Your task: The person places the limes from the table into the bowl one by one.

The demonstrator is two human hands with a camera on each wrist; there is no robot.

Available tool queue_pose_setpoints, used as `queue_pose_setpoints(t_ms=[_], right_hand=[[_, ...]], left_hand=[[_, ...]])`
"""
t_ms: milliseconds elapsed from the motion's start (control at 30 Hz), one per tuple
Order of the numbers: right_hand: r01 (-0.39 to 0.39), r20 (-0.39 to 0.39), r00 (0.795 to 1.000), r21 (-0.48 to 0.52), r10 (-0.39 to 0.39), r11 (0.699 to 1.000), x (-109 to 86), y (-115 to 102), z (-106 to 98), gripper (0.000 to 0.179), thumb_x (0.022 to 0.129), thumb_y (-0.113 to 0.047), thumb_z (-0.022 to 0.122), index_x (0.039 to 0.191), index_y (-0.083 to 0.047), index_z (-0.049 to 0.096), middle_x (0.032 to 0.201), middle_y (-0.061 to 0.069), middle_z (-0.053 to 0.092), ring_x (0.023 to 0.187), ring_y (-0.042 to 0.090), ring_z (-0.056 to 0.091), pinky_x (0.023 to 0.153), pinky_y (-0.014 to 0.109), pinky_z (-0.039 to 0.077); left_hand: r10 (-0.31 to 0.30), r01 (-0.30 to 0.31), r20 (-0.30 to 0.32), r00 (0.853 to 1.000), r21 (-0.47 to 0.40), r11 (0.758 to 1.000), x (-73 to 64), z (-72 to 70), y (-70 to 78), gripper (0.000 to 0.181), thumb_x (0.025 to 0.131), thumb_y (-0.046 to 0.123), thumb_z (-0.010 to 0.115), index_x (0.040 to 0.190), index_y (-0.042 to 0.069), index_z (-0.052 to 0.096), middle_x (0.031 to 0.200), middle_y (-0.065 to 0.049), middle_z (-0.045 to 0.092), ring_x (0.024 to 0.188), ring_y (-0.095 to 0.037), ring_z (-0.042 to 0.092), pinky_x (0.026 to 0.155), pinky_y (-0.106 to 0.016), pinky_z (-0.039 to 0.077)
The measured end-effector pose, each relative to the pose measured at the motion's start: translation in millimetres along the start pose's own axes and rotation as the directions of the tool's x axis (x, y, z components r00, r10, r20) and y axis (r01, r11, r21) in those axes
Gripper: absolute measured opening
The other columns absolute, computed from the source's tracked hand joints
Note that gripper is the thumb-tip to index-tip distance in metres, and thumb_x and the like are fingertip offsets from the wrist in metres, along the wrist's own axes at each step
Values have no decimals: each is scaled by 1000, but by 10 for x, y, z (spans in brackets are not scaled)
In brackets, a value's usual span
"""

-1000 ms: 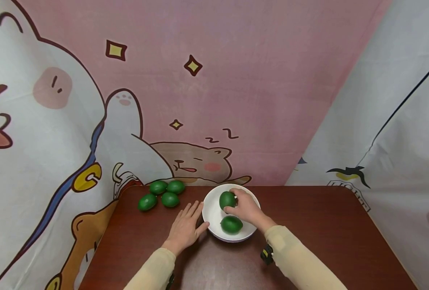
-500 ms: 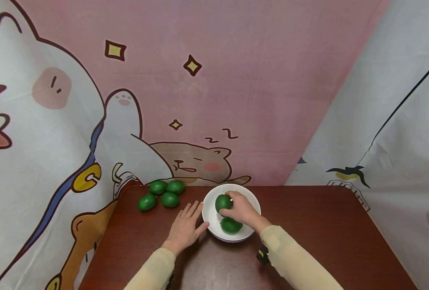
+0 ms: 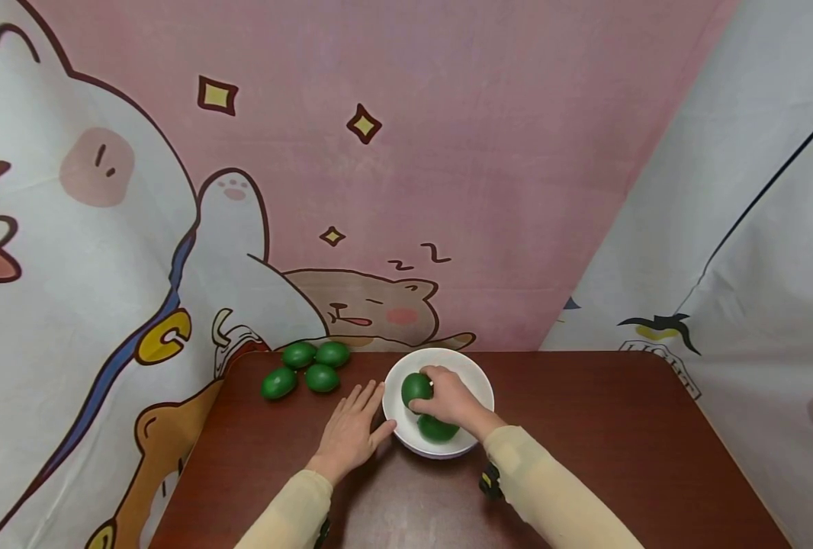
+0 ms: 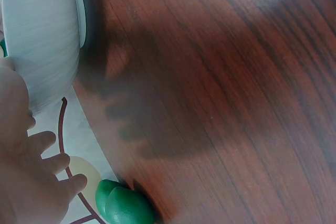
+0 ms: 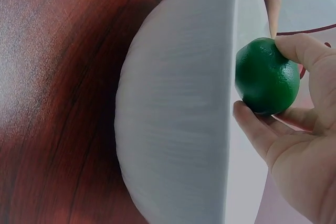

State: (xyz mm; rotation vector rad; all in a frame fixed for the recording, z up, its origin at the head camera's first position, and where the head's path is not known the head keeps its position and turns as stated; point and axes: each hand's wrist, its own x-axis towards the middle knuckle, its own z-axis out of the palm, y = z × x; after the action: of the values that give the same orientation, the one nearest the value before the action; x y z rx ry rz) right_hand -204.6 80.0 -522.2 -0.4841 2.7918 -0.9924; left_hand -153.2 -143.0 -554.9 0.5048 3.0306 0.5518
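A white bowl (image 3: 473, 379) stands near the back edge of the table. Over its inside, my right hand (image 3: 453, 399) holds a green lime (image 3: 416, 390) between thumb and fingers. In the right wrist view, that lime (image 5: 266, 76) is pinched right at the bowl's rim. A second lime (image 3: 438, 431) lies in the bowl, partly covered by the right hand. My left hand (image 3: 351, 431) is at the bowl's left side, fingers straight and fingertips at the rim; the left wrist view shows it beside the bowl's outer wall (image 4: 44, 35).
Several more limes (image 3: 322, 378) sit in a group at the table's back left. The brown wooden table (image 3: 585, 442) reaches out to the right of the bowl. A cartoon-printed cloth (image 3: 502, 168) hangs behind the table.
My right hand has moved left within the bowl with the lime, and now covers more of the second lime. The left hand has stayed where it was.
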Motion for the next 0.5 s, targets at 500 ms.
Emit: queue_pose_setpoints(t_ms=[500], right_hand=[[-17,68,997,-36,19,999,47,-40,88,67,84,-33,84,133,5,60,118,16,68,98,23,63,86,42,56]], left_hand=[[2,-2,5,1000,-3,1000,-5,8,-12,73,103,52,56,161,12,38,164,-14,39,152,-40,33,119,-61,31]])
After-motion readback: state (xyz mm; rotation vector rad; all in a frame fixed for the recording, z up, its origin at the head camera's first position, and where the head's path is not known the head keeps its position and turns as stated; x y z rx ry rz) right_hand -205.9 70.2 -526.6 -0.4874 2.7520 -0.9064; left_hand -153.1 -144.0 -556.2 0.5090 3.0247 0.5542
